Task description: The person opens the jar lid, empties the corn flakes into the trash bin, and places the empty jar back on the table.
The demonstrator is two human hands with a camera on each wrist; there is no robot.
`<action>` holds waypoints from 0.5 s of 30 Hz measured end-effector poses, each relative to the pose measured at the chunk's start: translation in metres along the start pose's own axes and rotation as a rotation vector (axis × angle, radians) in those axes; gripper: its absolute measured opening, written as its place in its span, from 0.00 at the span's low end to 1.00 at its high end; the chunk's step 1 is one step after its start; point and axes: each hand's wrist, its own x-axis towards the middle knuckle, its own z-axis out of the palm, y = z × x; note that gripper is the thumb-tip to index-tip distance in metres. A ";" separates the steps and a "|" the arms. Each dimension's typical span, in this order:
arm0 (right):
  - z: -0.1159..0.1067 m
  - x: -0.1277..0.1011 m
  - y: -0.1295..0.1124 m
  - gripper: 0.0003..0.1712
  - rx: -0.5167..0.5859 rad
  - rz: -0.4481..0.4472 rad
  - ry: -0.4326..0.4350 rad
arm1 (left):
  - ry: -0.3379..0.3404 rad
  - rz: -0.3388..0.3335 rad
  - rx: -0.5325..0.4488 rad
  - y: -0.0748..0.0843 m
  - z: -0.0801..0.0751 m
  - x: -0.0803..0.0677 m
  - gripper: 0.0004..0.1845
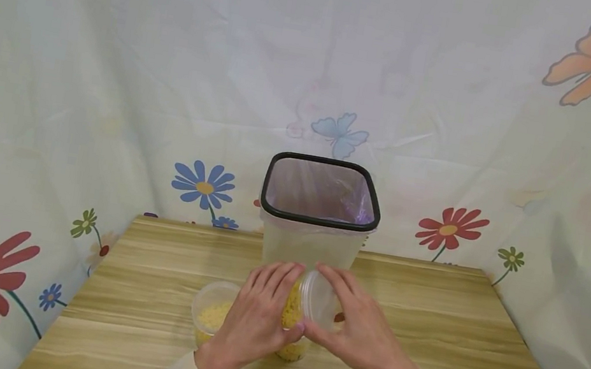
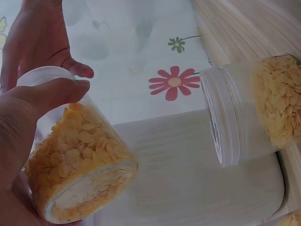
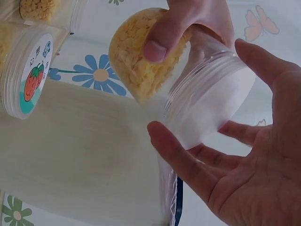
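Note:
Tilted on its side, a clear plastic jar [image 1: 292,308] of yellow flakes is held up above the table by my left hand [image 1: 258,311]. The left thumb lies along the jar [image 3: 136,56] in the right wrist view. My right hand [image 1: 362,327] spreads its thumb and fingers around the rim of the translucent white lid [image 3: 214,106] at the jar's end, thumb tip at its edge. Below the hands stands another flake jar [image 1: 292,352], partly hidden; its lid [image 3: 35,77] bears a strawberry sticker. Left of my left hand is a third jar [image 1: 211,316] with pale flakes.
Behind the hands stands a pale bin [image 1: 309,245] with a black rim and a thin plastic liner. The wood-grain table [image 1: 157,285] extends to both sides. A curtain [image 1: 204,67] with flowers and butterflies surrounds the table.

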 end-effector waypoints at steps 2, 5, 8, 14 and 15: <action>-0.001 -0.001 0.002 0.46 0.000 -0.041 -0.001 | -0.007 -0.002 -0.009 0.000 0.000 0.000 0.50; -0.002 -0.001 0.004 0.48 -0.002 -0.096 0.000 | -0.020 -0.007 -0.019 -0.001 -0.001 -0.001 0.54; -0.003 -0.001 0.006 0.50 -0.005 -0.146 0.002 | -0.022 -0.004 -0.026 -0.001 -0.002 -0.001 0.55; -0.003 0.000 0.012 0.52 -0.056 -0.283 0.014 | -0.007 0.006 -0.035 -0.001 -0.002 -0.001 0.55; -0.003 0.000 0.013 0.52 -0.068 -0.312 0.018 | -0.004 0.007 -0.036 -0.001 -0.001 -0.002 0.54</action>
